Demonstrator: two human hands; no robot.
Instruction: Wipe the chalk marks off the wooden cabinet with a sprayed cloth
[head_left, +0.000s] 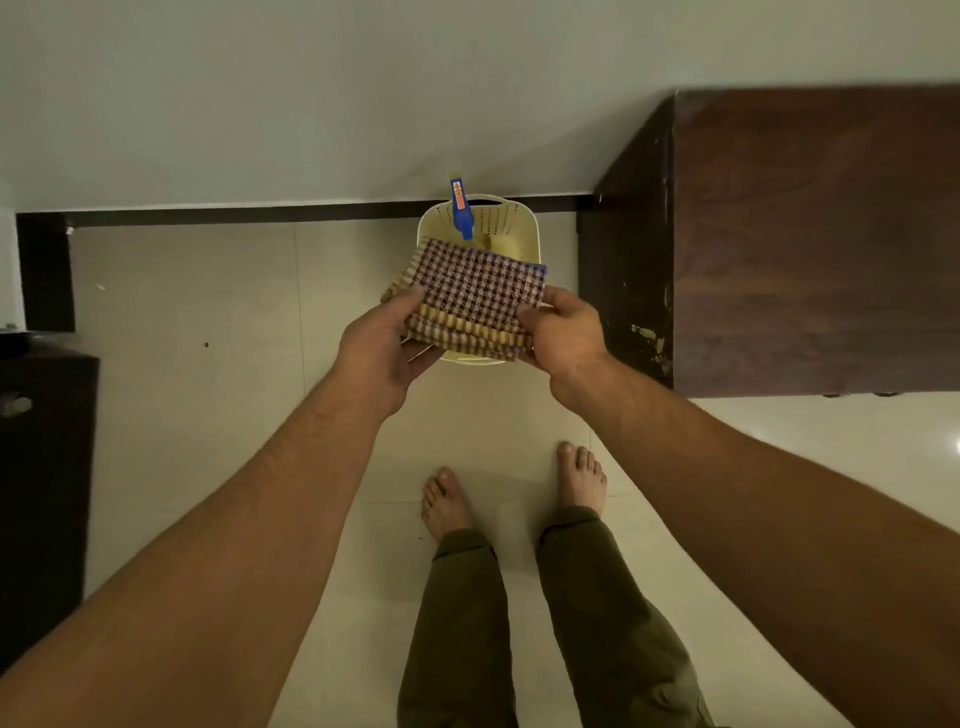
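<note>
Holding the checked cloth (475, 291) flat and folded between both hands, the person has it hanging right over the cream basket (519, 218) on the floor. The left hand (382, 345) pinches the cloth's left edge, thumb on top and fingers curled underneath. The right hand (566, 335) grips the opposite edge the same way, thumb pressed onto the weave. That two-sided hold looks meant to keep the folded layers stacked as a tidy pad, one broad face turned up and ready to take spray.

And the spray is close by: a blue spray bottle (460, 210) stands in the far side of the basket, its head poking above the rim, just beyond the cloth's far edge. My read is that wetting the cloth comes next, which would mean freeing one hand for the bottle.

Off to the right stands the dark wooden cabinet (810, 239), near the basket but apart from it. Pale flecks show low on its near corner. Whether those are chalk or chipped finish I cannot tell, and no clear chalk marks show on its broad face.

Bare feet are planted on the pale tiled floor (182, 291) just short of the basket, and another dark unit (41, 467) sits at the far left edge.
</note>
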